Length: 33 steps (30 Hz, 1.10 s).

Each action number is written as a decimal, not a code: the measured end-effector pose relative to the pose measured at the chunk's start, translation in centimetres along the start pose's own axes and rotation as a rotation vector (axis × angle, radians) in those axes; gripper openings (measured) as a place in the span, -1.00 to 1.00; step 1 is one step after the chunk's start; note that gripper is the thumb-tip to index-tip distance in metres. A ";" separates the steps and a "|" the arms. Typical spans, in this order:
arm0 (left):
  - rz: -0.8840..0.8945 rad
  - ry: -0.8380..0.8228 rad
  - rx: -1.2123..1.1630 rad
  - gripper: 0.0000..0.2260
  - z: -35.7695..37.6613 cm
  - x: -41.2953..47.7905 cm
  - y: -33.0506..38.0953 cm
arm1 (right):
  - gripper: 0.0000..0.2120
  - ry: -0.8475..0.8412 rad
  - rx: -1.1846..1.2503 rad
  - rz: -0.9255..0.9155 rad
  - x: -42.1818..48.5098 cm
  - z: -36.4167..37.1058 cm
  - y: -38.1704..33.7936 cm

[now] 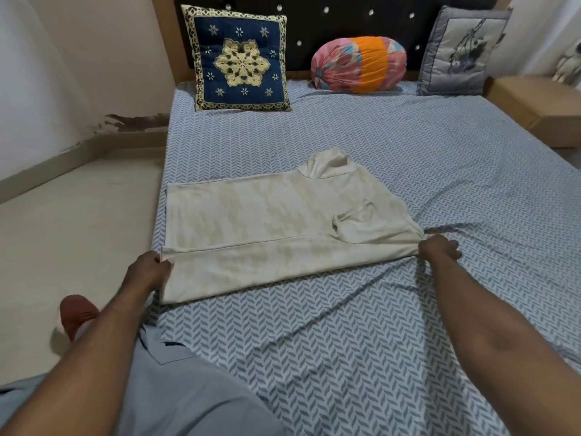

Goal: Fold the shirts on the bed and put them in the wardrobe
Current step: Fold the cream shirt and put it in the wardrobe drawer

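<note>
Head view only.

Your left hand (151,272) has its fingers curled round the hem-end corner of the pale beige, faintly patterned knit shirt (257,215). Your right hand (440,248) pinches the shoulder-end corner, fingertips closed on cloth.

The shirt lies sideways between your two sets of fingers on the blue-grey herringbone bed sheet (377,309). Its collar is beyond and inward of your right fingers, and one sleeve is already turned in just past them.

Judgement: gripping both ends of the near long edge keeps it taut, so the side panel can fold straight.

The sheet puckers at your right fingers, so it may be caught in the pinch.

The wardrobe is not in view.
</note>
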<state>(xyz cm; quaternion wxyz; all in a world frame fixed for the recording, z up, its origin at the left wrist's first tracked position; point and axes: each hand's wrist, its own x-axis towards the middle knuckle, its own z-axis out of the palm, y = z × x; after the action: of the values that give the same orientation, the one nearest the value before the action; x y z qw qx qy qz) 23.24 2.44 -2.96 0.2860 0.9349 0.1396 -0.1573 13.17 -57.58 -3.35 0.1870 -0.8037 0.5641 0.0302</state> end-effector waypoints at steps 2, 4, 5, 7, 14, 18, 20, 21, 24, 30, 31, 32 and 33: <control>-0.007 -0.040 0.003 -0.63 0.3 -0.7 0.2 | -0.56 0.106 0.051 -0.020 -0.9 0.5 -0.4; -0.047 -0.127 -0.029 -0.60 0.2 -1.2 -0.1 | -0.58 0.199 0.114 -0.166 -2.0 0.9 -1.2; -0.075 -0.174 -0.053 -0.61 -0.1 -1.5 -0.2 | -0.61 0.193 0.144 -0.254 -2.4 1.3 -1.8; -0.103 -0.267 -0.042 -0.60 -0.5 -1.7 -0.5 | -0.67 0.092 0.183 -0.404 -3.6 2.0 -3.5; -0.165 -0.303 -0.033 -0.58 -0.7 -2.4 -1.4 | -0.56 -0.164 0.092 -0.735 -8.8 5.2 -9.0; -0.172 -0.288 -0.041 -0.53 -0.7 -2.4 -2.2 | -0.44 -0.144 0.066 -0.696 -10.9 6.3 -11.0; -0.164 -0.299 -0.002 -0.54 -0.9 -2.4 -2.6 | -0.51 -0.143 0.100 -0.615 -11.0 6.9 -11.7; -0.153 -0.302 0.027 -0.53 -0.9 -2.4 -2.7 | -0.58 -0.155 0.111 -0.574 -11.0 7.2 -12.1; -0.148 -0.285 0.124 -0.55 -0.9 -2.4 -2.5 | -0.76 -0.186 0.142 -0.526 -11.0 8.0 -12.7; 0.183 0.215 0.175 -0.52 1.2 -3.4 0.7 | -0.59 -0.117 0.083 -0.466 -10.5 9.0 -13.1; 0.288 0.205 0.173 -0.55 1.9 -3.3 1.6 | -0.56 -0.101 0.027 -0.463 -10.3 9.1 -13.6; 0.367 0.165 0.193 -0.57 2.8 -3.0 2.3 | -0.54 -0.064 -0.002 -0.473 -10.1 9.1 -14.0; 0.412 0.114 0.221 -0.57 3.5 -2.3 3.0 | -0.55 -0.024 -0.004 -0.497 -10.0 9.1 -14.9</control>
<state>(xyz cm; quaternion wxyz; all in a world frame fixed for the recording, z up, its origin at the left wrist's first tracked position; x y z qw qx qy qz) 21.44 -2.36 -3.42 0.1995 0.9766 -0.0561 -0.0569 24.69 -41.22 -5.28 0.1937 -0.9178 0.3466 -0.0060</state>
